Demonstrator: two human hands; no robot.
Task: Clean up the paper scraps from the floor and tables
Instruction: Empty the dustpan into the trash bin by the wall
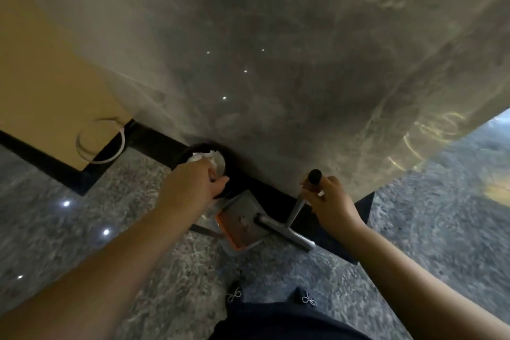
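The left hand [197, 178] grips something small over the round black bin [220, 174] of white paper scraps [202, 157]; the right hand [329, 196] clasps the grey metal dustpan's black-capped handle [311, 185]

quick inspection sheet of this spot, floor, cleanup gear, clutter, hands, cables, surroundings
surface: speckled grey stone floor, glossy, light spots reflected
job's things: black bin at the wall base, white crumpled paper inside; metal dustpan with orange edge tilted beside the bin; long metal handle rising from it
clutter: no loose scraps seen on the floor
grippers: left hand at the bin rim, gripping something, unclear what; right hand grips the handle's black top
cables: white loop against the tan panel, kind unclear
surroundings: grey marbled wall, black skirting, dark shoes
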